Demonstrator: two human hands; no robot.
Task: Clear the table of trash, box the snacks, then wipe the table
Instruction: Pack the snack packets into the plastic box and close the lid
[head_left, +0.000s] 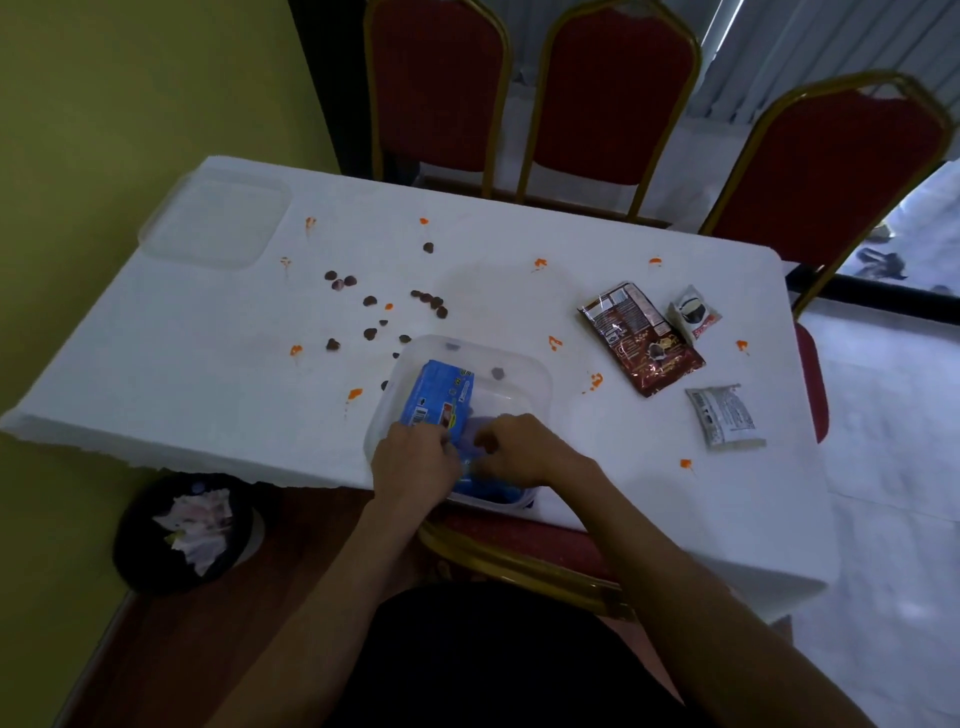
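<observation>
Ideally, the blue plastic snack packet (439, 395) gets laid flat along the left wall of the clear square plastic container (540, 382). That would leave room for the brown foil packet (644, 338), small white packet (693, 312) and grey sachet (727, 415), which lie well apart to the right on the white table (156, 338). Both forearms reach in from the near edge, wrists close together over the container. The left hand (415, 460) pinches the packet's near end, knuckles up. The right hand (519, 449) curls its fingers onto blue wrapping just beside it; whether it grips or only presses, I cannot tell.
</observation>
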